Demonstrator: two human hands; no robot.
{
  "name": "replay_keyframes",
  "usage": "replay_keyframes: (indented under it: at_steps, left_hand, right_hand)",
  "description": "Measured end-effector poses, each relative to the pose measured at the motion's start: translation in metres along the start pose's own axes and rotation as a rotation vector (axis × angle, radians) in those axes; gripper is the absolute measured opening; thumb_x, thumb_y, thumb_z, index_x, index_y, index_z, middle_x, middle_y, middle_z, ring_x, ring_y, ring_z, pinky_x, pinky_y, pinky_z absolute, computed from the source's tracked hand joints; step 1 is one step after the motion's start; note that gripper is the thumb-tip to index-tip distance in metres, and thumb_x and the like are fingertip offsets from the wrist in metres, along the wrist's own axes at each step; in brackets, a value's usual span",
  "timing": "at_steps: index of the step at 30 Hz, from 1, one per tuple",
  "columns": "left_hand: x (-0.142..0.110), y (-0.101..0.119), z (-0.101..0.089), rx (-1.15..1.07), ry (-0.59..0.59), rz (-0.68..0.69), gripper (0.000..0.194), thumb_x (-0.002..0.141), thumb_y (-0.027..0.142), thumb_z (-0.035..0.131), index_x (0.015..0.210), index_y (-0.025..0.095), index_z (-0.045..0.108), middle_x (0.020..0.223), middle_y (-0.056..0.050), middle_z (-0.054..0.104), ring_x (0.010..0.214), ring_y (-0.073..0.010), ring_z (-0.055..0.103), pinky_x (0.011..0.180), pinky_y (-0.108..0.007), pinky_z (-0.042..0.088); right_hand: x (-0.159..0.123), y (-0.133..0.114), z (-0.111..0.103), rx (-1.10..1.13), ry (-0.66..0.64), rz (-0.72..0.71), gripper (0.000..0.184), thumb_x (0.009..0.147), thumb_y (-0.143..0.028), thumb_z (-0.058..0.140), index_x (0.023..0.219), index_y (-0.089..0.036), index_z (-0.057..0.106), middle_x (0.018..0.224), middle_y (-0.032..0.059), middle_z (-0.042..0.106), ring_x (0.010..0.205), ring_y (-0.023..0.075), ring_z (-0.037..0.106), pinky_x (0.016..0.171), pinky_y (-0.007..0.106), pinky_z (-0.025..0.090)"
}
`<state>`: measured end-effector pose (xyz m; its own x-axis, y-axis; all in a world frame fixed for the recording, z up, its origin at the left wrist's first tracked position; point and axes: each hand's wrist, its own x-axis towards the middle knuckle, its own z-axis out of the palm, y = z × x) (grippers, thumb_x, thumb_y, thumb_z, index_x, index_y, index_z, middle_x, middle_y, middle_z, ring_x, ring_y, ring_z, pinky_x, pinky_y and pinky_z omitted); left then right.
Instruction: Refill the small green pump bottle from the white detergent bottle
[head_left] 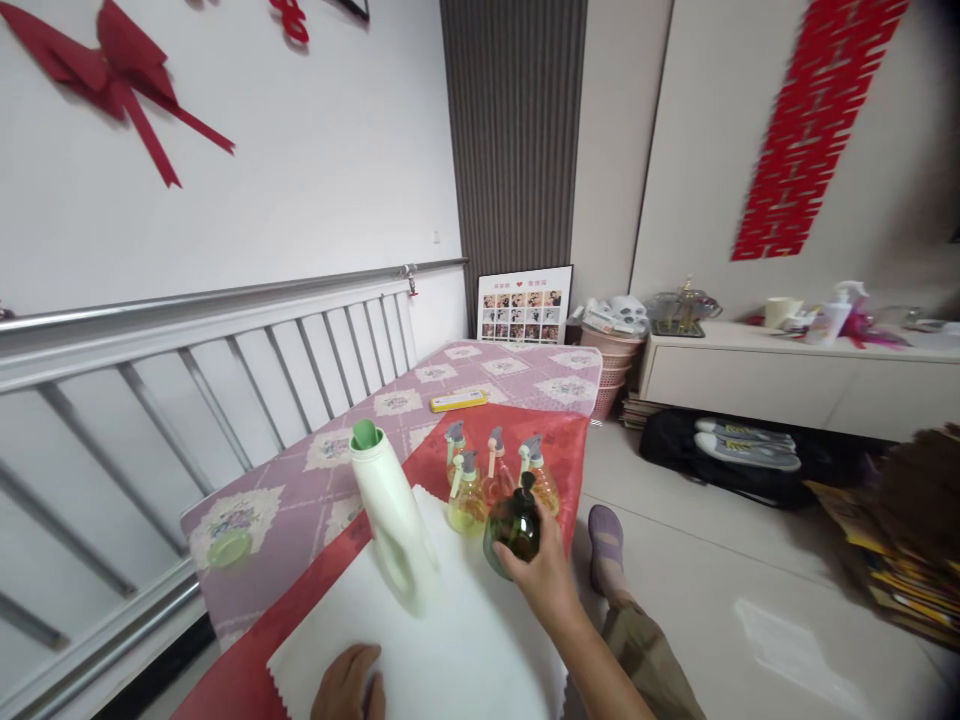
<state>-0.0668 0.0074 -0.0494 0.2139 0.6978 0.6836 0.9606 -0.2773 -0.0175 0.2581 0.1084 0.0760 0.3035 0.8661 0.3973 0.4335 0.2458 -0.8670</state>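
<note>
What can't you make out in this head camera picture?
In the head view:
Left hand: cut off by the bottom edge; whether it holds anything is unclear.
Dark green bottle: lower right partly hidden by the right hand.
Photo board: details too small.
Yellow-edged box: print too small.

The right forearm (pixel 592 655) is slanting forward and leftward from the lower edge of view, the right hand (pixel 538 562) is gripping between thumb and fingers, and the left hand (pixel 346 685) is showing low, its fingers curling inward.
</note>
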Motion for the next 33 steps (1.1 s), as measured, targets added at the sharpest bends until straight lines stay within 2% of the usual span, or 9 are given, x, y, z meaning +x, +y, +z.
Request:
replay_keyframes:
  at_steps: [3,5,10,15,18,21,24,27,33]
  left_hand:
    - [0.003,0.003,-0.007,-0.028,-0.053,-0.075,0.023,0.086,0.026,0.057,0.101,0.021,0.074,0.095,-0.006,0.082,0.087,-0.0206,0.078,0.078,-0.030,0.067]
    - [0.005,0.008,-0.011,-0.086,-0.079,-0.154,0.024,0.085,0.027,0.057,0.101,0.022,0.075,0.096,-0.007,0.082,0.090,-0.0230,0.078,0.078,-0.034,0.067]
    - [0.023,0.021,-0.029,-0.423,-0.183,-0.513,0.030,0.078,0.033,0.056,0.097,0.022,0.076,0.102,-0.010,0.081,0.100,-0.0285,0.075,0.093,-0.048,0.062]
    - [0.040,0.028,-0.064,-0.776,-0.272,-0.781,0.039,0.082,0.040,0.055,0.114,0.020,0.068,0.121,-0.011,0.075,0.113,-0.0251,0.071,0.097,-0.043,0.060]
    - [0.037,0.047,-0.080,-0.995,-0.312,-0.784,0.048,0.081,0.036,0.059,0.126,0.021,0.060,0.139,-0.014,0.065,0.128,-0.0265,0.062,0.105,-0.044,0.054]
    - [0.034,0.079,-0.083,-1.092,-0.198,-0.786,0.063,0.072,0.023,0.057,0.134,0.022,0.051,0.147,-0.013,0.058,0.137,-0.0276,0.054,0.113,-0.047,0.046]
    - [0.038,0.110,-0.078,-1.059,-0.116,-0.855,0.070,0.067,0.020,0.057,0.136,0.021,0.048,0.148,-0.013,0.055,0.140,-0.0296,0.049,0.118,-0.051,0.039]
    - [0.045,0.129,-0.069,-1.048,-0.048,-0.862,0.067,0.070,0.023,0.059,0.136,0.020,0.047,0.146,-0.014,0.054,0.138,-0.0295,0.050,0.118,-0.049,0.040]
    - [0.043,0.142,-0.051,-0.907,0.084,-0.740,0.051,0.081,0.029,0.051,0.131,0.020,0.048,0.140,-0.017,0.055,0.133,-0.0296,0.054,0.113,-0.051,0.045]
  right_hand:
    - [-0.035,-0.015,-0.013,0.078,-0.079,-0.001,0.076,0.069,-0.035,0.074,0.140,-0.025,0.046,0.132,0.0096,0.062,0.127,0.0334,0.058,0.109,0.050,0.047]
    - [-0.063,-0.022,-0.013,0.126,-0.198,0.009,0.077,0.068,-0.028,0.074,0.140,-0.026,0.048,0.134,0.0091,0.062,0.128,0.0332,0.058,0.110,0.048,0.047]
    - [-0.118,-0.024,0.011,0.237,-0.468,-0.105,0.091,0.055,-0.010,0.072,0.142,-0.019,0.046,0.140,0.0166,0.056,0.133,0.0367,0.053,0.115,0.051,0.041]
    - [-0.143,-0.012,0.030,0.199,-0.695,-0.117,0.091,0.060,-0.012,0.077,0.146,-0.015,0.046,0.150,0.0247,0.046,0.144,0.0389,0.042,0.120,0.055,0.032]
    - [-0.149,-0.009,0.031,0.203,-0.700,-0.092,0.093,0.059,-0.014,0.078,0.147,-0.016,0.046,0.154,0.0248,0.044,0.147,0.0406,0.036,0.121,0.059,0.027]
    - [-0.143,-0.019,0.019,0.254,-0.724,-0.022,0.096,0.056,-0.012,0.075,0.147,-0.018,0.045,0.156,0.0206,0.044,0.149,0.0380,0.035,0.122,0.056,0.027]
    - [-0.128,-0.035,-0.002,0.311,-0.774,0.097,0.082,0.071,-0.026,0.071,0.148,-0.022,0.042,0.156,0.0164,0.046,0.147,0.0324,0.040,0.120,0.051,0.034]
    - [-0.113,-0.050,-0.014,0.291,-0.719,0.118,0.061,0.084,-0.039,0.063,0.141,-0.026,0.048,0.152,0.0122,0.052,0.146,0.0287,0.042,0.120,0.049,0.033]
    - [-0.118,-0.074,0.011,0.213,-0.504,0.108,0.042,0.067,-0.025,0.063,0.109,-0.025,0.063,0.111,0.0053,0.071,0.112,0.0267,0.064,0.105,0.041,0.046]
